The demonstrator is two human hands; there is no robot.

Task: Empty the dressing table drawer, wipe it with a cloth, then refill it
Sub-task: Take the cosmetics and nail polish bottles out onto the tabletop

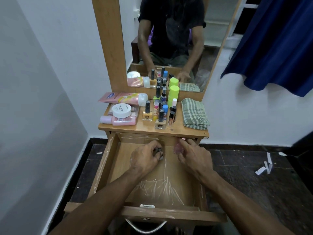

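Both forearms reach in from the near edge over the pulled-out drawer (118, 167), whose wooden floor is streaked with pale scratches. On the left side, the left hand (145, 157) sits low at the back of the drawer with its fingers curled round a small dark object (158, 149); what that object is cannot be told. To its right, the right hand (193, 154) reaches toward the back corner, thumb and forefinger pinching something small and pinkish (178, 148) that is too blurred to name.

Beyond the drawer, the tabletop (179, 129) carries the cosmetics. At its left lie a pink tube (122, 97), a round white tub (121, 109) and a pink bottle (118, 120) on its side. In the middle stands a tight cluster of nail polish bottles (160, 114) with a lime-green container (173, 94) behind them. At the right end rests a folded checked cloth (194, 113), apart from both hands.

A mirror (169, 39) rises behind the tabletop, and a blue curtain (274, 44) hangs at the far right. White paper scraps (265, 165) lie on the dark floor.
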